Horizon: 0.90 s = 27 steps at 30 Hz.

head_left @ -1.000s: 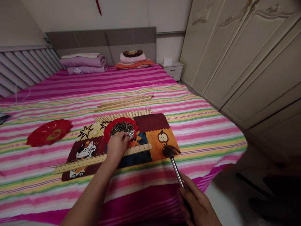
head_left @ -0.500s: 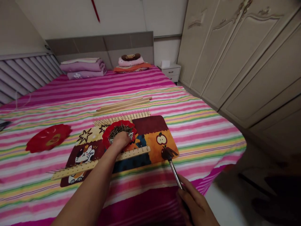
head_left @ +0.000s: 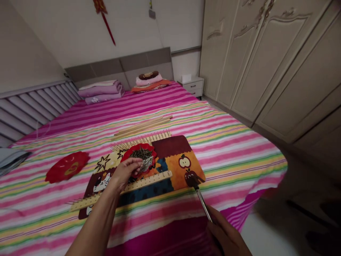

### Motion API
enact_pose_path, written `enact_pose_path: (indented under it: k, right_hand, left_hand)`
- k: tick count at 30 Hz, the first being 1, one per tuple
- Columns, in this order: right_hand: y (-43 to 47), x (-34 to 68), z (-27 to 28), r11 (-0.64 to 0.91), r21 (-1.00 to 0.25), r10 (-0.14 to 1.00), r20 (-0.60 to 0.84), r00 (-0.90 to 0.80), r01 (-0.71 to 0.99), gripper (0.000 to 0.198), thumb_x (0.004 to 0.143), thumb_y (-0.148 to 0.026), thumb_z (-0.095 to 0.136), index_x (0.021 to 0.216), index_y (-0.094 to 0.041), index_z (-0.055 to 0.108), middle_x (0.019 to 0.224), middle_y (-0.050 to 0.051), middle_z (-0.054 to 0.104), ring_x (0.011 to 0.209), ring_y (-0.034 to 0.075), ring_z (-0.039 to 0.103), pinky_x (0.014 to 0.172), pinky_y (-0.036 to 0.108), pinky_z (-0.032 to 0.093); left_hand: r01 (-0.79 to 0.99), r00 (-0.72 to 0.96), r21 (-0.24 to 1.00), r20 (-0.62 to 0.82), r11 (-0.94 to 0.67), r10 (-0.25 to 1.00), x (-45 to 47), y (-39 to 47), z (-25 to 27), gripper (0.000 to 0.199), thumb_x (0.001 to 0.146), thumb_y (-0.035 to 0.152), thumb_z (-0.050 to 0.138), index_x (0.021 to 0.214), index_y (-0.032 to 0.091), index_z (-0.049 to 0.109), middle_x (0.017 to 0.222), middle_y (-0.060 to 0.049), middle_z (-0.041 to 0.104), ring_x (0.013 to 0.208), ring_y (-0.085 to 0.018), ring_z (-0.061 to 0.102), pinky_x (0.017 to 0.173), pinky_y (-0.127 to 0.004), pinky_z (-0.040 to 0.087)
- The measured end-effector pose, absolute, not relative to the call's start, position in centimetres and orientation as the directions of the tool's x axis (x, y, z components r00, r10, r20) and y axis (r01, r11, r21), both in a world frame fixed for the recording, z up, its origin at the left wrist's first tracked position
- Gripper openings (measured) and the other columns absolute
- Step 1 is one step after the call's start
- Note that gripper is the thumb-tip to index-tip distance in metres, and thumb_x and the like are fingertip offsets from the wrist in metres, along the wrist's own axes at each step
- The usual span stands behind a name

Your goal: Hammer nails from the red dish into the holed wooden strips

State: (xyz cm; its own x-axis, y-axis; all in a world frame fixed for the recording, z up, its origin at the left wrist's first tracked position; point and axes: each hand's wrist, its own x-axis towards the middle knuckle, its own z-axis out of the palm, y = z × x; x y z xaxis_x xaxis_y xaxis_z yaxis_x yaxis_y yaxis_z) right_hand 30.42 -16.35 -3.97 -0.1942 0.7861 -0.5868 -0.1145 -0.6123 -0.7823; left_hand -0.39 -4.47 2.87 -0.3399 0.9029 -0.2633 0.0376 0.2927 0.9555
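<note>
My left hand is pinched closed at the near left rim of a scalloped red dish, which holds a heap of metal nails; anything between its fingertips is too small to make out. A pale wooden strip with a row of holes runs under my left forearm, nails standing in its left part. My right hand is wrapped round the dark grip of a hammer, whose metal shaft points forward. Its dark head lies over the mat's right corner.
Behind the dish lies a second wooden strip full of upright nails. Beyond it are several bare wooden strips. An upturned or empty-looking red dish sits left on the striped bedspread. Folded bedding is stacked by the headboard.
My left hand has come up out of the nails and back to the left, its fingers now pinched. The right hand keeps its hold on the hammer. The whole view has tilted upward.
</note>
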Motion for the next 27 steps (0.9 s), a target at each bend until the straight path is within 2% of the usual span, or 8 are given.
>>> enact_pose_path:
  k: [4, 8, 13, 19, 23, 27]
  right_hand:
    - [-16.7, 30.6, -4.2, -0.607, -0.778, 0.790, -0.571, -0.223, -0.160, 0.071, 0.075, -0.055, 0.057, 0.137, -0.024, 0.041, 0.034, -0.007, 0.042, 0.023, 0.010, 0.031, 0.023, 0.019, 0.023]
    - [-17.0, 31.1, -4.3, -0.605, -0.780, 0.791, -0.566, -0.232, -0.158, 0.071, 0.074, -0.056, 0.058, 0.136, -0.023, 0.043, 0.032, -0.008, 0.040, 0.023, 0.011, 0.033, 0.024, 0.020, 0.027]
    - [-17.2, 31.3, -4.8, -0.600, -0.775, 0.798, -0.564, -0.212, -0.197, 0.068, 0.075, -0.052, 0.060, 0.135, -0.024, 0.044, 0.033, -0.010, 0.039, 0.023, 0.008, 0.032, 0.024, 0.017, 0.024]
    - [-17.3, 31.0, -4.9, -0.596, -0.779, 0.802, -0.567, -0.187, -0.195, 0.066, 0.075, -0.046, 0.061, 0.133, -0.020, 0.044, 0.034, -0.012, 0.037, 0.025, 0.006, 0.029, 0.024, 0.015, 0.018]
    - [-17.0, 30.6, -4.4, -0.609, -0.774, 0.793, -0.583, -0.180, -0.175, 0.070, 0.074, -0.045, 0.061, 0.136, -0.018, 0.041, 0.035, -0.012, 0.039, 0.026, 0.005, 0.029, 0.025, 0.014, 0.017]
    - [-16.9, 30.1, -3.8, -0.614, -0.768, 0.788, -0.588, -0.183, -0.180, 0.072, 0.073, -0.047, 0.061, 0.136, -0.018, 0.041, 0.032, -0.013, 0.037, 0.026, 0.006, 0.027, 0.026, 0.014, 0.016]
  left_hand:
    - [-0.030, -0.333, 0.942, -0.325, 0.335, 0.885, 0.7, -6.6, 3.2, 0.035, 0.046, 0.024, 0.074, 0.078, 0.011, 0.069, 0.073, -0.007, 0.070, 0.061, -0.010, 0.060, 0.057, -0.021, 0.049]
    - [-0.062, -0.330, 0.927, -0.368, 0.369, 0.869, 1.9, -8.0, 2.6, 0.040, 0.043, 0.029, 0.080, 0.078, 0.013, 0.070, 0.069, -0.006, 0.069, 0.063, -0.014, 0.063, 0.062, -0.025, 0.052]
    - [-0.024, -0.408, 0.964, -0.250, 0.264, 0.878, 3.8, -8.6, 0.5, 0.036, 0.042, 0.036, 0.081, 0.065, 0.012, 0.068, 0.080, -0.005, 0.070, 0.056, -0.007, 0.056, 0.050, -0.019, 0.047]
    - [-0.059, -0.564, 0.976, -0.206, 0.210, 0.800, 5.3, -8.1, -3.6, 0.044, 0.041, 0.040, 0.078, 0.073, 0.013, 0.064, 0.064, 0.000, 0.063, 0.059, -0.012, 0.059, 0.055, -0.025, 0.051]
    - [0.059, -0.593, 0.984, -0.102, 0.170, 0.799, 5.5, -7.7, -5.7, 0.039, 0.050, 0.046, 0.072, 0.071, 0.016, 0.061, 0.065, 0.001, 0.063, 0.060, -0.013, 0.060, 0.059, -0.027, 0.051]
    - [0.164, -0.590, 0.968, -0.059, 0.191, 0.805, 5.8, -7.6, -6.6, 0.034, 0.056, 0.046, 0.067, 0.073, 0.018, 0.062, 0.066, 0.001, 0.064, 0.061, -0.014, 0.060, 0.062, -0.028, 0.050]
